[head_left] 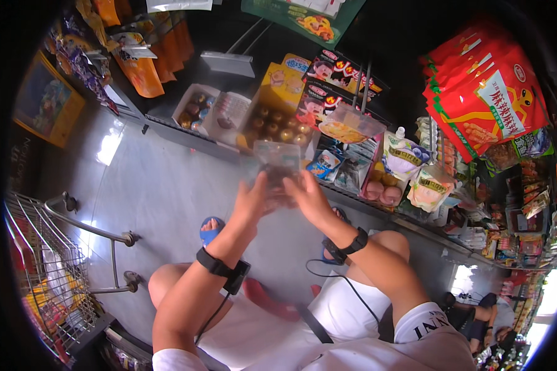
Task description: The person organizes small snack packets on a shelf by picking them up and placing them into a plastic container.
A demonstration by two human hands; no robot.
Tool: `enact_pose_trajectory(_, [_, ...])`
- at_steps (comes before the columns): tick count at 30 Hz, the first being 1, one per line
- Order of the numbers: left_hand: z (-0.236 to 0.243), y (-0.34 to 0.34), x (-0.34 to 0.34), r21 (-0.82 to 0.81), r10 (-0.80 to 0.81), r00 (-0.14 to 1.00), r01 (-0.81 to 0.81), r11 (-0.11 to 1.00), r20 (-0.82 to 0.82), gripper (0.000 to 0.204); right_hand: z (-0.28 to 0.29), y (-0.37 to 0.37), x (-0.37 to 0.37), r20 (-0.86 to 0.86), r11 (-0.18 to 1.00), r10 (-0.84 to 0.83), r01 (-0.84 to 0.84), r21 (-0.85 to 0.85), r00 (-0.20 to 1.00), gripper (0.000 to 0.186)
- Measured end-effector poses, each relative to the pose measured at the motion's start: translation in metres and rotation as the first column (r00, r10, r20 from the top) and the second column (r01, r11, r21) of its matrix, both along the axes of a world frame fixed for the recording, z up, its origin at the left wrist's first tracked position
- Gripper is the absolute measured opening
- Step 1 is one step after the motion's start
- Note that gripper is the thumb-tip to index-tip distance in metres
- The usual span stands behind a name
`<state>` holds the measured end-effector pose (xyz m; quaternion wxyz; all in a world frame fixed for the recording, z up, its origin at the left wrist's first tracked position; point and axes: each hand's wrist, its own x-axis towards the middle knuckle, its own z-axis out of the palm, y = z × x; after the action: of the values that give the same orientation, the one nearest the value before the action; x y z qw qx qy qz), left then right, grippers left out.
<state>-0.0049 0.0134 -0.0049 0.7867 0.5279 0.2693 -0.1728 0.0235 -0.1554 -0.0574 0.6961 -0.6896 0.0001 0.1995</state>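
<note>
A clear plastic packet with dark reddish-brown contents is held up over the floor, before the lower shelf. My left hand grips its left side, thumb laid across the front. On the opposite side my right hand holds it with thumb and fingers. The packet is somewhat blurred, so its exact contents cannot be made out. Just beyond it stands a yellow display box of gold-wrapped balls. A small blue snack packet lies in a box to the right of my right hand.
A wire shopping cart stands at the left. Red snack bags hang at the upper right, orange bags at the upper left. White pouches sit along the shelf edge. A person is low at the far right.
</note>
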Motion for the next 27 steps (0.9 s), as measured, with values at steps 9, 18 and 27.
enact_pose_trajectory(9, [-0.001, 0.003, 0.003, -0.025, -0.028, 0.997, 0.026, 0.999, -0.077, 0.045, 0.003, 0.002, 0.001, 0.047, 0.999, -0.020, 0.021, -0.027, 0.999, 0.041])
enact_pose_trajectory(18, [-0.026, -0.013, -0.004, 0.053, -0.023, 0.998, 0.026, 0.998, -0.058, 0.040, -0.026, -0.008, 0.003, 0.016, 0.997, 0.014, -0.013, -0.070, 1.000, 0.037])
enact_pose_trajectory(27, [-0.036, -0.032, -0.010, -0.076, -0.177, 0.963, 0.165, 0.983, -0.201, 0.045, -0.015, -0.024, -0.009, -0.051, 0.972, 0.039, -0.050, -0.229, 0.998, 0.038])
